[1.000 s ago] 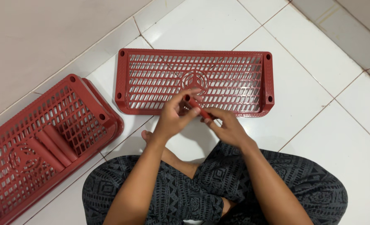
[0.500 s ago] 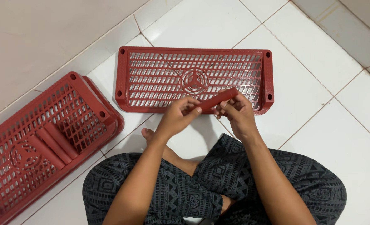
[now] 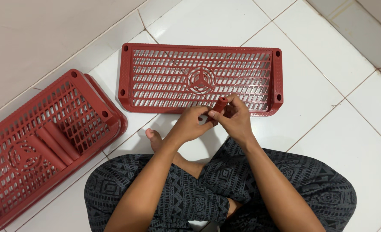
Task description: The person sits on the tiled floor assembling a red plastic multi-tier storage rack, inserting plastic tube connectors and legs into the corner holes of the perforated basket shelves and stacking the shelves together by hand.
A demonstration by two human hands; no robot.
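I sit cross-legged on a white tiled floor. A short red plastic tube stands nearly end-on between my hands. My right hand grips it, and the fingers of my left hand touch its near end. Just beyond my hands lies a red slotted plastic shelf tray, flat on the floor, with a round emblem in its middle and a socket hole at each corner.
At the left a stack of red slotted trays lies at an angle, with two more red tubes resting inside. A wall runs along the upper left. My bare foot shows below the flat tray.
The red tube has turned from lying sideways between my hands to pointing nearly end-on at the camera. Both hands have drawn closer together around it.
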